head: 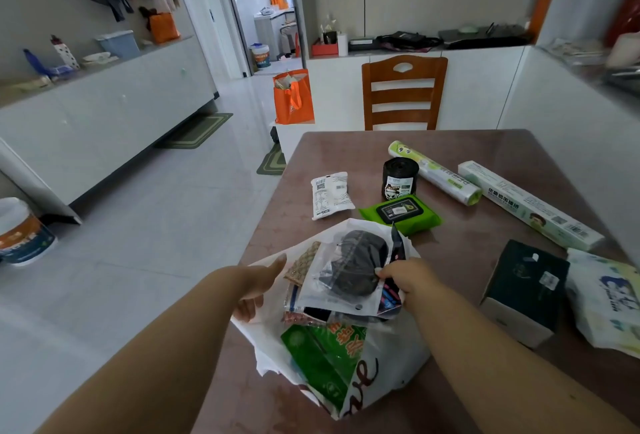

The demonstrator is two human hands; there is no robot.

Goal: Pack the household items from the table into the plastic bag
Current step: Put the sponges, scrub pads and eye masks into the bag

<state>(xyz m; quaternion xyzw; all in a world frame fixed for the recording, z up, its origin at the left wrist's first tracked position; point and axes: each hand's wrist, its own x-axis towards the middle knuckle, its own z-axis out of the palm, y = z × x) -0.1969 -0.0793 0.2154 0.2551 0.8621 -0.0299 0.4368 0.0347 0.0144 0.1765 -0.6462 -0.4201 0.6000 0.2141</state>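
White plastic bag (pixel 346 378) lying at the near edge of the brown tabletop (pixel 485 143), mouth gaping toward the far side. Already partly filled: a green packet (pixel 322 354) inside near the bottom, a red-and-white patterned packet (pixel 298 318) above it, a woven-patterned pack (pixel 303 265) at the left rim. Left hand (pixel 258 286) holding the bag's left edge, thumb out and fingers curled under the plastic, keeping the mouth spread. Right hand (pixel 403 276) pinched on a clear pouch (pixel 349 272) with something dark inside, the pouch lying across the opening and only half in.

Left to pack, by the look of it, seven things. Beyond the bag: a white sachet (pixel 330 194), a green wipes pack (pixel 400 212) just past the bag's far rim, a black roll (pixel 400 178) standing upright right behind the wipes, a clear film roll (pixel 436 172) lying aslant, a long white carton (pixel 526 203) further right. Nearer, on the right: a dark box (pixel 526 290) and a white soft pack (pixel 609 298) touching its right side, cut by the frame edge.

Roughly a third done, judging from the count in and out. Long carton likely the awkward one, longer than the bag looks deep. Single head view only, so nothing more to check from another angle.
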